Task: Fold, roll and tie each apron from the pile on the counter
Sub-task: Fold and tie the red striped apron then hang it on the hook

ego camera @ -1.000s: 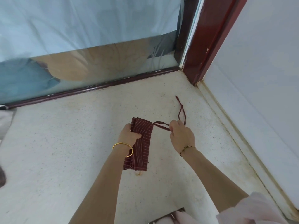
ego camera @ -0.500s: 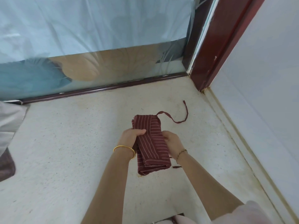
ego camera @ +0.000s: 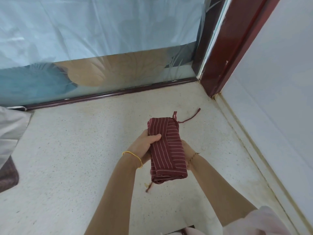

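Striped dark-red apron (ego camera: 166,148): folded and rolled into a thick bundle, held lengthwise above the bench (ego camera: 76,158), near its right rear corner. One thin strap (ego camera: 188,118) trails from the far end of the roll and curves away to the right; a second strap end (ego camera: 149,188) hangs below the near end. Left hand (ego camera: 145,143): fingers and thumb curled round the roll's left side, gripping it firmly. Right hand (ego camera: 185,148): set against the roll's right side, mostly hidden under the cloth; how far its fingers are curled cannot be told. Gold bangle (ego camera: 133,157) on the left wrist, cord bracelet (ego camera: 192,158) on the right. At the bench's left edge lie a white cloth (ego camera: 10,129) and a dark cloth (ego camera: 7,177). Behind the bench stands a film-covered glass panel (ego camera: 101,48), joined at the corner by a red-brown post (ego camera: 225,48); a white wall (ego camera: 279,82) runs along the right.
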Action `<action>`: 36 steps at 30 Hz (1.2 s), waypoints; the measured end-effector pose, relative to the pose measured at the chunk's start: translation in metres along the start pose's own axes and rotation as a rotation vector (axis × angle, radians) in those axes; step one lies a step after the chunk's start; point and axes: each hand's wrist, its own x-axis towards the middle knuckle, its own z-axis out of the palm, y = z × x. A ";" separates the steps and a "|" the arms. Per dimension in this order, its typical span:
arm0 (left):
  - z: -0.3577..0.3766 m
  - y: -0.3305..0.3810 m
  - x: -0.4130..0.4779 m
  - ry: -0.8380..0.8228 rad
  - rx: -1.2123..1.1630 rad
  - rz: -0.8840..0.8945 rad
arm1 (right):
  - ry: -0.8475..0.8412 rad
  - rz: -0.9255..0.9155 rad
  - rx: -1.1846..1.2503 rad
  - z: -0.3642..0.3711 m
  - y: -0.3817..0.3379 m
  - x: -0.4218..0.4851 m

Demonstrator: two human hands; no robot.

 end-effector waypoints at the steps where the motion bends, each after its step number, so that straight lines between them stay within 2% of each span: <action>1: 0.000 0.000 0.000 0.005 0.006 0.003 | -0.001 -0.011 -0.016 0.001 -0.002 -0.002; 3: 0.001 0.001 0.001 0.019 0.021 0.011 | -0.006 -0.039 -0.074 -0.001 -0.009 0.000; 5: 0.001 0.001 0.001 0.039 0.036 0.024 | -0.038 -0.047 -0.236 -0.006 -0.017 0.003; 7: -0.002 0.002 0.002 0.072 0.078 0.048 | 0.114 -0.137 -0.513 -0.015 -0.026 0.009; 9: -0.005 0.004 0.002 0.087 0.113 0.052 | 0.406 -0.396 -0.704 -0.026 -0.035 0.015; 10: -0.006 0.004 0.002 0.088 0.119 0.047 | 0.473 -0.535 -0.803 -0.028 -0.042 0.016; 11: -0.007 0.005 0.001 0.083 0.128 0.044 | 0.477 -0.653 -0.931 -0.028 -0.047 0.019; 13: -0.006 0.006 0.000 0.062 0.122 0.036 | 0.360 -0.781 -1.162 -0.026 -0.053 0.027; 16: -0.008 0.007 -0.001 0.062 0.099 0.050 | 0.253 -0.763 -1.106 -0.016 -0.053 0.027; 19: -0.015 0.010 0.002 0.157 0.058 0.083 | 0.251 -0.593 -1.017 -0.016 -0.039 0.022; 22: -0.021 0.011 0.005 0.271 0.016 0.114 | 0.265 -0.497 -1.285 -0.019 -0.016 0.017; 24: -0.023 0.009 0.007 0.330 0.037 0.137 | 0.257 -0.503 -1.466 -0.017 -0.004 0.012; 29: -0.020 -0.001 0.012 0.462 0.178 0.204 | 0.278 -0.570 -1.635 -0.003 0.005 0.004; 32: -0.020 -0.005 0.015 0.540 0.282 0.235 | 0.264 -0.623 -1.609 0.007 0.009 0.000; 36: -0.017 -0.005 0.014 0.585 0.361 0.223 | 0.281 -0.641 -1.441 0.018 0.010 -0.005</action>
